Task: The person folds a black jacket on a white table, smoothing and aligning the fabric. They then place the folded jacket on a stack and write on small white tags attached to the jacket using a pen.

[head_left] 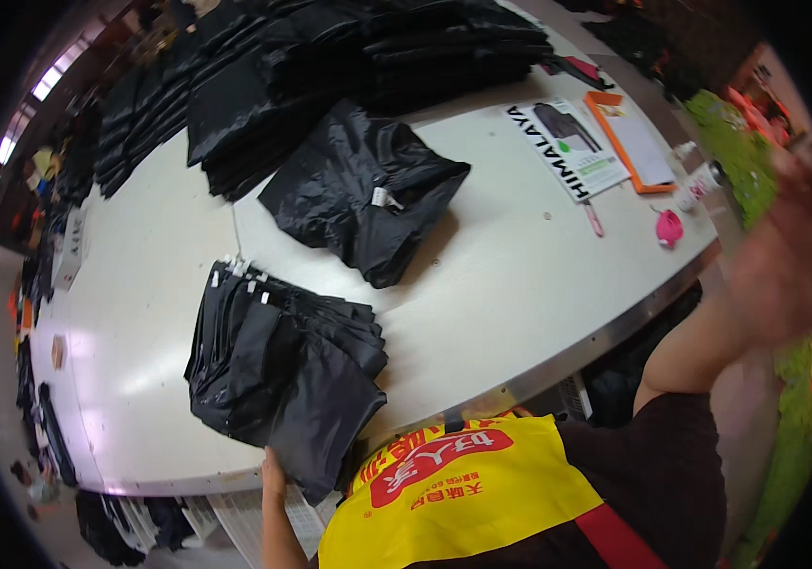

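Left hand (pixel 273 471) at the near desk (pixel 520 284) edge, fingers flat against the overhanging corner of the black garment stack (pixel 282 375), grip apart, seemingly steadying it there. Mid-desk, a loose black garment (pixel 363 190) lies crumpled, apart from the stack, with tall piles (pixel 330 66) behind. Right hand (pixel 785 275) is raised off the desk's right end, arm bent, blurred; grip cannot be told.
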